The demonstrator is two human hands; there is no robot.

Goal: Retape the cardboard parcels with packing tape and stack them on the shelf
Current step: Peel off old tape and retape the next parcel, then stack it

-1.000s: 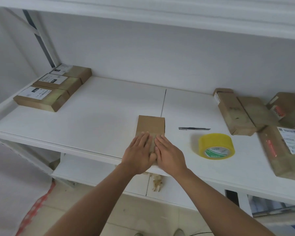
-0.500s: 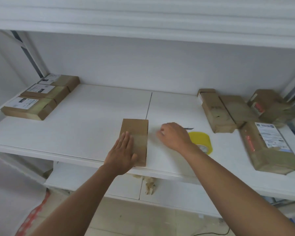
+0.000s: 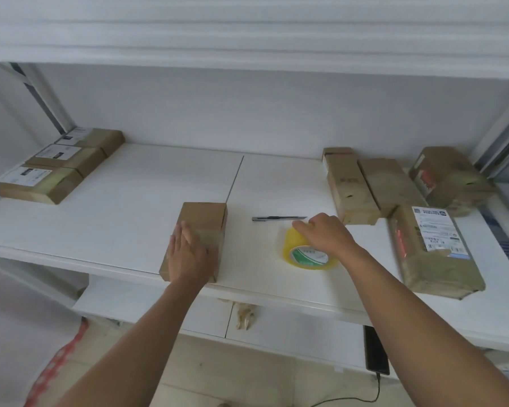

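A small brown cardboard parcel lies flat near the front edge of the white shelf. My left hand rests flat on its near half, fingers straight. To the right sits a yellow roll of packing tape with a green and white core label. My right hand is on top of the roll, fingers curled over its far rim. Whether the roll is off the shelf cannot be told.
A grey utility knife lies just behind the tape. Three labelled parcels sit in a row at the far left. Several worn parcels crowd the right, the nearest one bearing a shipping label. A lower shelf sits below.
My right hand left the small parcel and moved right onto the tape roll. My left hand stayed on the parcel. The view shifted to the right.
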